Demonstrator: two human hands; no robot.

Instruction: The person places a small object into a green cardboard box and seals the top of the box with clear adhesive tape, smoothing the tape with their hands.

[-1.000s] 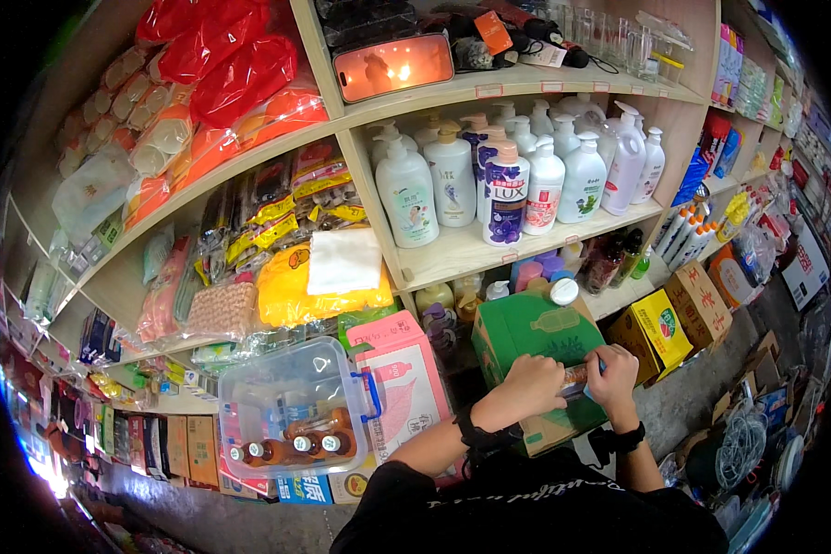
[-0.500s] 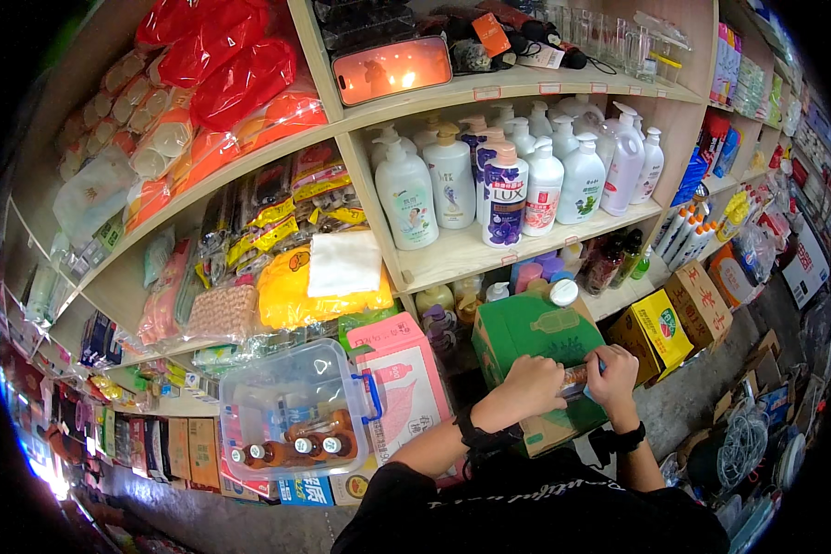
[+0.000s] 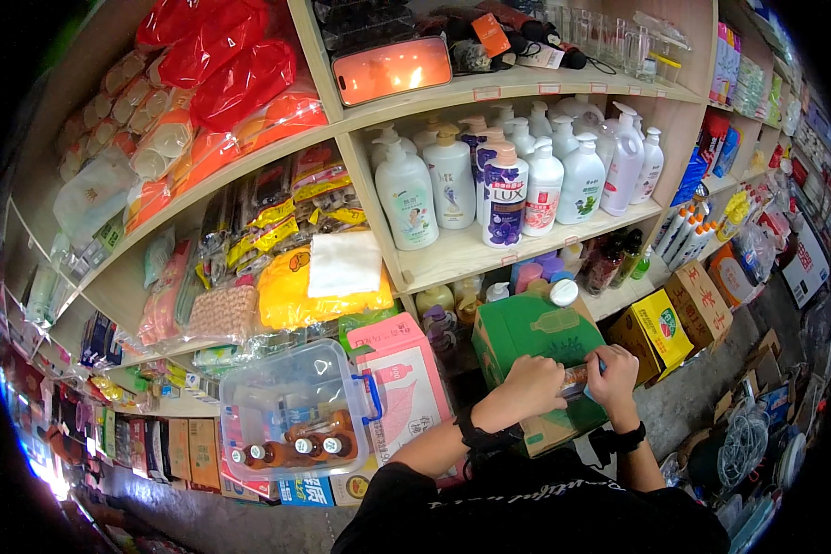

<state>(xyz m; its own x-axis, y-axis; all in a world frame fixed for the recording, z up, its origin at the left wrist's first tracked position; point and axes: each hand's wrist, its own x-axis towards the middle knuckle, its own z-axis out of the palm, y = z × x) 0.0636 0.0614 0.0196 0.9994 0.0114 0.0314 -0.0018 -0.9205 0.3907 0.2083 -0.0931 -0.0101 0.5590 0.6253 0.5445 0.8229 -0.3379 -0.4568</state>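
Both hands meet over a green cardboard box [image 3: 535, 328] at the lower right. Between them lies a small amber-brown bottle [image 3: 575, 376], on its side and mostly covered by fingers. My left hand [image 3: 533, 386] closes round its left end, and my right hand [image 3: 613, 374] grips the other end. Something pale blue-white shows under the right fingers; I cannot make out what it is. A round white object [image 3: 563, 294] sits at the box's far edge. To the left, a clear plastic bin [image 3: 291, 388] with a blue handle holds several brown bottles [image 3: 319, 434] with white caps.
A pink-and-white carton [image 3: 402, 374] stands between the bin and the green box. Pump bottles [image 3: 505, 198] line the shelf ahead, below a phone [image 3: 392, 71]. A folded white cloth [image 3: 344, 264] lies on yellow packs. Yellow [image 3: 651, 332] and brown [image 3: 699, 303] cartons stand right.
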